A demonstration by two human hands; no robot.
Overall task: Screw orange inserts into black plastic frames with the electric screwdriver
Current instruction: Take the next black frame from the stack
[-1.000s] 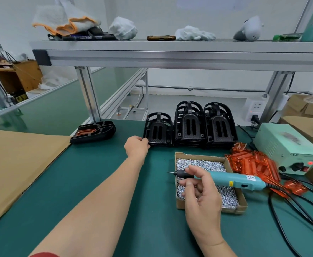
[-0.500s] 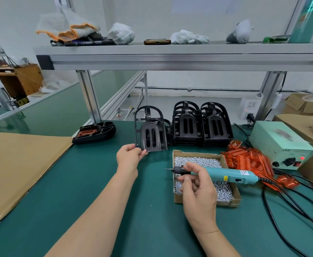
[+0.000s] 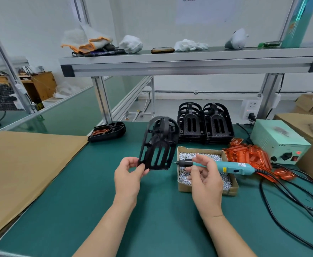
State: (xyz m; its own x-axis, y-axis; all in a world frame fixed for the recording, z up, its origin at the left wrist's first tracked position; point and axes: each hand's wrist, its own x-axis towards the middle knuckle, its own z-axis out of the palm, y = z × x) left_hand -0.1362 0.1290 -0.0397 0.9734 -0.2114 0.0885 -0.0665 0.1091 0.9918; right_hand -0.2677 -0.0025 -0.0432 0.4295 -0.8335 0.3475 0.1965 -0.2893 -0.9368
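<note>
Green counter (image 3: pixel 77 201) below: frame pickup, seemingly. A black plastic frame (image 3: pixel 157 147) is pinched by the left hand (image 3: pixel 127 175), clear of the surface; the electric screwdriver (image 3: pixel 231 166) is gripped by the right hand (image 3: pixel 205 180). Next, an orange insert (image 3: pixel 248 156) must be seated.

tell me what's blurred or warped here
Head view: the black slotted plastic frame in the left hand is motion-blurred near its top; the teal electric screwdriver in the right hand looks sharp; the wide lens tilts the grey aluminium shelf rail.
</note>
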